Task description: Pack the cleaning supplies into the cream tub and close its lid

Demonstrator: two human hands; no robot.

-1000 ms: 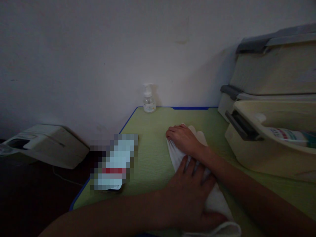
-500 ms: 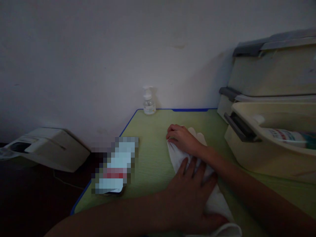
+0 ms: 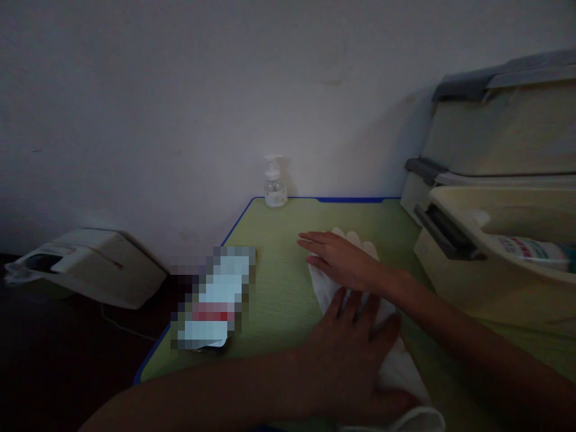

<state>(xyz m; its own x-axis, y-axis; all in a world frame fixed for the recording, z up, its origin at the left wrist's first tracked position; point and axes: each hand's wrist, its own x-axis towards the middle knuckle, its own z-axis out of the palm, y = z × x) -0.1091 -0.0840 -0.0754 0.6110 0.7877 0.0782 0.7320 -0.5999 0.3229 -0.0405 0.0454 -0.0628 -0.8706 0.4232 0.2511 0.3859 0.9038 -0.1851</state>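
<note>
Nearest, the left hand (image 3: 344, 360) lies spread on the glove (image 3: 398, 369), towards its cuff. The glove runs away and slightly leftward on the tabletop (image 3: 274, 282), beneath both hands. Beyond, the right hand (image 3: 344, 259), nearer its finger end, reaches open past its left edge, fingers straighter than before.

a lane is offered over the surface (image 3: 276, 264) between phone (image 3: 220, 294) and right hand (image 3: 339, 258); far-left corner's blocked by the pump bottle (image 3: 275, 193), back by the wall (image 3: 180, 108), right by the cream bin (image 3: 477, 285).
</note>
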